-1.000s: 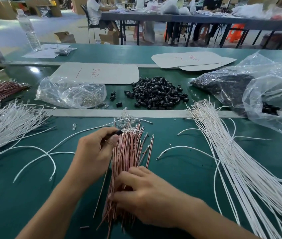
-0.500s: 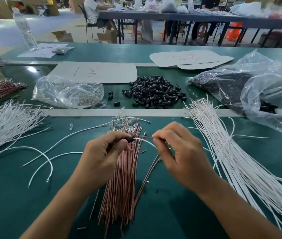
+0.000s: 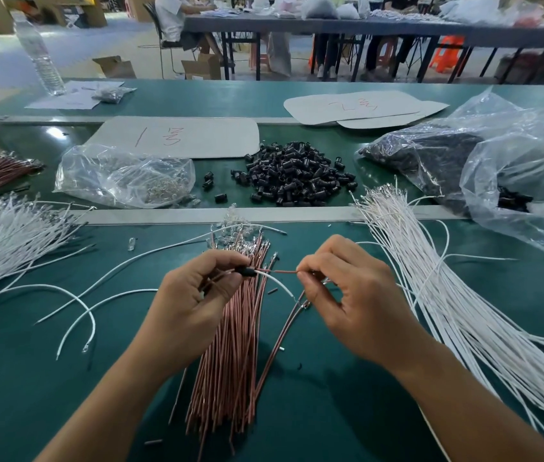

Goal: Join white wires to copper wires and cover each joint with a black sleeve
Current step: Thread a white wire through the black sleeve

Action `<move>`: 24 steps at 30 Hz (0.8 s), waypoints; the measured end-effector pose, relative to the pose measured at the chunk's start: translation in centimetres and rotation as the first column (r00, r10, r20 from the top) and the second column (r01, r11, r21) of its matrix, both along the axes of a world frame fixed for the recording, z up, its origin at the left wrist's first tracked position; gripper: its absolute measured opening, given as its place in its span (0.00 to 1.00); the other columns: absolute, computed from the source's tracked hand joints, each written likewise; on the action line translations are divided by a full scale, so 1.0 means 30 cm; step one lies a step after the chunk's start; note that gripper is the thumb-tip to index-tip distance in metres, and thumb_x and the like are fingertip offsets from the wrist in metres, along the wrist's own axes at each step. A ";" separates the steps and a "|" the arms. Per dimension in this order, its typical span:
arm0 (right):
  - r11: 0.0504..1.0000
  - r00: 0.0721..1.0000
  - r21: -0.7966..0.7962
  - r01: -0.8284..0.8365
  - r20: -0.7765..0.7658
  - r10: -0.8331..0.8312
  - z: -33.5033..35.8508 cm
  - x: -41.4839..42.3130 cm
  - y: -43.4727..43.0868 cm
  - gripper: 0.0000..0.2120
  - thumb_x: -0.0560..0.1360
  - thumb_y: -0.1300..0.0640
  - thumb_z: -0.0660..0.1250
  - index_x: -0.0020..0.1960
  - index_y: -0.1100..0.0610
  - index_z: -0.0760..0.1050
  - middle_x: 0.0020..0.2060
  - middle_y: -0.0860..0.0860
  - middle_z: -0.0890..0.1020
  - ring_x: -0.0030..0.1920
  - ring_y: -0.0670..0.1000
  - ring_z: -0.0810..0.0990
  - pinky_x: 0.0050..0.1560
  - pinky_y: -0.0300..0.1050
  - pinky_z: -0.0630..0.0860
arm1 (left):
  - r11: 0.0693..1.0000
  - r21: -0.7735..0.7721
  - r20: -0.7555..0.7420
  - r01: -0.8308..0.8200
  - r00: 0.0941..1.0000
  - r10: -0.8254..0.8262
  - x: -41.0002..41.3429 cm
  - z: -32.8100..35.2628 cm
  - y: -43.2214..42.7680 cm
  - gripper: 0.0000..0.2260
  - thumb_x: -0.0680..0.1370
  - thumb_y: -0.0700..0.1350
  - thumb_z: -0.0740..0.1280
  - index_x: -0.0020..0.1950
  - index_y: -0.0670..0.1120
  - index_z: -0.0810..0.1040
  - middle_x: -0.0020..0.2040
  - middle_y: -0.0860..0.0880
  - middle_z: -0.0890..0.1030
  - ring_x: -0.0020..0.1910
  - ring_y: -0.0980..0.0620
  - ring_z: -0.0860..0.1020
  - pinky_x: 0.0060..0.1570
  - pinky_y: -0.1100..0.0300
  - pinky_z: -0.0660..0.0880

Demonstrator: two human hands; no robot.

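Both bare forearms reach in from below, one on each side of the copper wire bundle [image 3: 227,355]. The left hand [image 3: 194,295] is over the bundle's upper left, fingers curled, thumb and forefinger pinching a black sleeve [image 3: 245,271]. The right hand [image 3: 353,295], just right of the bundle, pinches a single copper wire [image 3: 283,271].

The green belt [image 3: 30,378] of the table is showing a smooth, rubbery face with a slight sheen, and the metal strip [image 3: 297,215] crossing it is looking dull grey and matt. The copper wires [image 3: 227,361] are gleaming with a reddish metallic sheen, while the white wires [image 3: 463,311] are showing a smooth, matt plastic coating and tiny bright metal tips. The black sleeves [image 3: 293,176] are appearing as dark, faintly glossy plastic, the clear bags [image 3: 120,175] are glinting as thin crinkled film, and the cardboard sheets [image 3: 197,136] are lying pale and matt.
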State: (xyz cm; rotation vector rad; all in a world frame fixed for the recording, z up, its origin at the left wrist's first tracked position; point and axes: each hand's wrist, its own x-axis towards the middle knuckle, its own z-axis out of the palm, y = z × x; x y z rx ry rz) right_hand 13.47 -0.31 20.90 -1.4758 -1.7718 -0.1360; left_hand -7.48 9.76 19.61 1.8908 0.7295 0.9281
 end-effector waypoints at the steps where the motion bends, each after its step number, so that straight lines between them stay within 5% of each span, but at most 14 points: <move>1: 1.000 1.000 -0.009 -0.007 -0.002 0.007 -0.001 -0.001 0.000 0.04 0.80 0.60 0.68 0.49 0.59 0.81 0.42 0.50 0.76 0.41 0.52 0.77 0.40 0.51 0.77 | 1.000 -0.002 0.004 0.002 1.000 -0.002 0.000 -0.001 -0.001 0.10 0.78 0.40 0.68 0.54 0.55 0.82 0.47 0.53 0.84 0.44 0.51 0.80 0.45 0.59 0.78; 7: 1.000 0.999 -0.023 -0.018 -0.041 0.018 -0.011 -0.008 0.001 0.05 0.80 0.59 0.67 0.48 0.59 0.80 0.41 0.50 0.76 0.39 0.53 0.77 0.38 0.52 0.77 | 1.000 0.013 0.011 0.017 1.000 -0.017 0.004 -0.012 -0.004 0.09 0.76 0.47 0.67 0.53 0.57 0.81 0.43 0.49 0.82 0.40 0.44 0.77 0.40 0.48 0.75; 19: 0.996 0.995 -0.074 -0.051 -0.091 0.044 -0.003 -0.020 -0.006 0.06 0.80 0.55 0.68 0.50 0.56 0.84 0.36 0.46 0.74 0.33 0.48 0.73 0.35 0.48 0.73 | 0.998 0.051 0.116 0.047 0.992 -0.053 0.012 -0.012 -0.011 0.10 0.74 0.40 0.73 0.50 0.53 0.81 0.47 0.46 0.83 0.45 0.37 0.79 0.47 0.34 0.75; 24: 0.995 0.994 -0.086 -0.058 -0.095 0.050 -0.007 -0.024 -0.009 0.07 0.79 0.55 0.69 0.50 0.56 0.84 0.34 0.45 0.76 0.32 0.45 0.72 0.34 0.49 0.73 | 0.989 0.128 0.067 0.073 0.994 -0.082 0.014 -0.011 -0.008 0.10 0.73 0.38 0.72 0.49 0.52 0.80 0.50 0.50 0.83 0.46 0.42 0.80 0.45 0.40 0.75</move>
